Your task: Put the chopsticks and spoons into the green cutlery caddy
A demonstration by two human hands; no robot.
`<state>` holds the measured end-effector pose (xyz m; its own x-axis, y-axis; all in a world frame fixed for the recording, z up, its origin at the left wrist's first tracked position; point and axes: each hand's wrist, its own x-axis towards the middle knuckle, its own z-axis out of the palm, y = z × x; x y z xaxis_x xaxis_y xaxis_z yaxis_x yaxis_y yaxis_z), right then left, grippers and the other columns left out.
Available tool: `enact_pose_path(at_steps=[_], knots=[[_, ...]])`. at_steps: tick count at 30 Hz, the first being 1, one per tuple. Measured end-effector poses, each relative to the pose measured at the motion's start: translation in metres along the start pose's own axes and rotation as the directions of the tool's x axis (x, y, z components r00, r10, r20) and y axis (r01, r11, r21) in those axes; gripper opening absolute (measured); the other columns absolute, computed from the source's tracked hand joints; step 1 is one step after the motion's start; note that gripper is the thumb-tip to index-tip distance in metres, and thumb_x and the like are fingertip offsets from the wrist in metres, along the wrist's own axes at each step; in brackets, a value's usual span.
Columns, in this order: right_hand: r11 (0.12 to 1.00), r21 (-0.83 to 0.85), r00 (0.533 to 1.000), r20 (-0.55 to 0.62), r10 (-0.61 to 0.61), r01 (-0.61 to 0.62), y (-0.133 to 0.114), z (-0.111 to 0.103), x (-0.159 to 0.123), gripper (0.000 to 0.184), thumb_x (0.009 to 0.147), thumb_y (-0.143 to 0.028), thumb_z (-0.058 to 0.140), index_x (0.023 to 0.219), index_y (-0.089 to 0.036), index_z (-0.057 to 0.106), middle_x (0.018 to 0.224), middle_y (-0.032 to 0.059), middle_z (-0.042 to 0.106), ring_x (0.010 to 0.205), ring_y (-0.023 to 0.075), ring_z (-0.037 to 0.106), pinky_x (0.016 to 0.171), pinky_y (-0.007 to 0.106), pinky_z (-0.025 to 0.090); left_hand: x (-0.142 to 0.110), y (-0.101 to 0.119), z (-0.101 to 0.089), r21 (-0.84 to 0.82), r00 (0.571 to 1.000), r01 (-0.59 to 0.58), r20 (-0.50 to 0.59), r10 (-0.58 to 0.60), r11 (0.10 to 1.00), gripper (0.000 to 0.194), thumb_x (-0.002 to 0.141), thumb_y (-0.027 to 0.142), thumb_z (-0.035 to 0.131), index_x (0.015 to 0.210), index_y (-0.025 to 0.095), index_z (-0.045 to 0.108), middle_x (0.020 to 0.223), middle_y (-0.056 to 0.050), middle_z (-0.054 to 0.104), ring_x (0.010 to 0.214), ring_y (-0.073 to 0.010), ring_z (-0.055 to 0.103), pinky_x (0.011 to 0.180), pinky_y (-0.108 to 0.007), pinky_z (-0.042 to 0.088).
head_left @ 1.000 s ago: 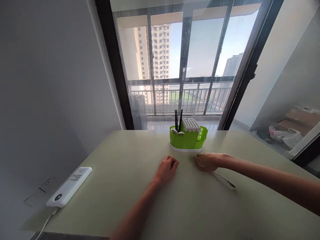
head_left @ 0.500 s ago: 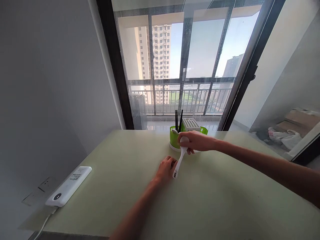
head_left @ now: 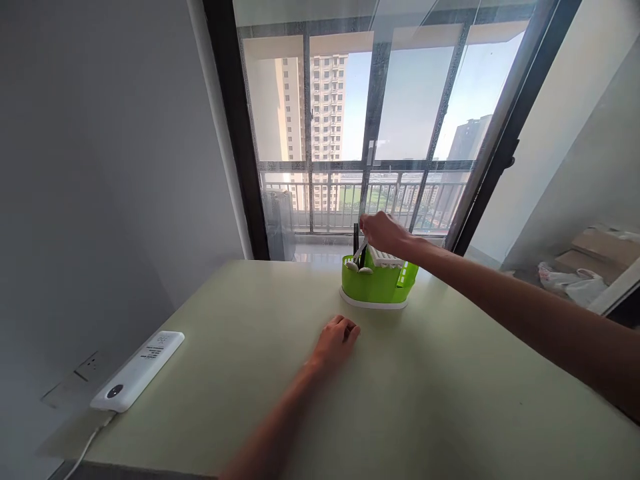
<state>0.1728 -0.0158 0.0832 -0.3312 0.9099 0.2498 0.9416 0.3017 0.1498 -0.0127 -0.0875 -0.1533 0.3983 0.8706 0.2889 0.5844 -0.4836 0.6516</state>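
Head view is showing the right hand (head_left: 384, 232) above the green holder (head_left: 371, 289), its fingers pinching the upper end of a white utensil (head_left: 360, 251). That utensil is slanting down toward the holder's left end, beside black sticks (head_left: 355, 235); whether its tip is touching anything, I cannot tell. In front of the holder, the left hand (head_left: 337, 337) is resting on the table (head_left: 240, 347), fingers loosely bent; whether they are gripping anything, I cannot tell.

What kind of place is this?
It looks like a room in a high-up apartment, though I can't be sure. Beyond the dark-framed glass are a balcony railing and a tall building with many windows.
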Motion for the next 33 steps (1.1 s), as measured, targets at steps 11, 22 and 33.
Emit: enact_pose_path(at_steps=[11,22,33], knots=[[0.993,-0.027,0.954,0.275,0.119,-0.116,-0.050,0.035,0.044,0.033,0.095,-0.036,0.063,0.120,-0.015,0.062,0.118,0.0086,0.065,0.099,0.0193,0.066,0.084,0.039,0.057,-0.004,-0.001,0.002,0.021,0.999,-0.053,-0.002,0.053,0.998,0.027,0.097,0.038,0.049,0.090,0.022,0.070,0.098,-0.006,0.068,0.093,-0.0209,0.063,0.085,-0.034,0.049],[0.975,0.034,0.904,0.382,0.192,-0.221,-0.072,0.059,0.061,0.034,0.095,-0.036,0.064,0.122,-0.016,0.061,0.122,0.0094,0.064,0.102,0.0202,0.065,0.087,0.040,0.056,-0.006,-0.001,0.006,0.082,0.998,-0.057,0.010,0.056,0.995,0.022,0.094,0.032,0.051,0.092,0.022,0.070,0.100,-0.005,0.067,0.098,-0.0219,0.062,0.089,-0.034,0.049],[0.959,0.145,0.969,-0.016,0.248,-0.243,-0.002,0.049,0.014,0.037,0.099,-0.046,0.044,0.113,-0.018,0.065,0.110,0.0131,0.069,0.095,0.0251,0.066,0.079,0.034,0.046,-0.006,0.000,0.006,0.091,0.998,-0.060,0.030,0.057,0.994,0.021,0.093,0.031,0.052,0.092,0.022,0.071,0.099,-0.005,0.069,0.096,-0.0211,0.062,0.092,-0.036,0.048]])
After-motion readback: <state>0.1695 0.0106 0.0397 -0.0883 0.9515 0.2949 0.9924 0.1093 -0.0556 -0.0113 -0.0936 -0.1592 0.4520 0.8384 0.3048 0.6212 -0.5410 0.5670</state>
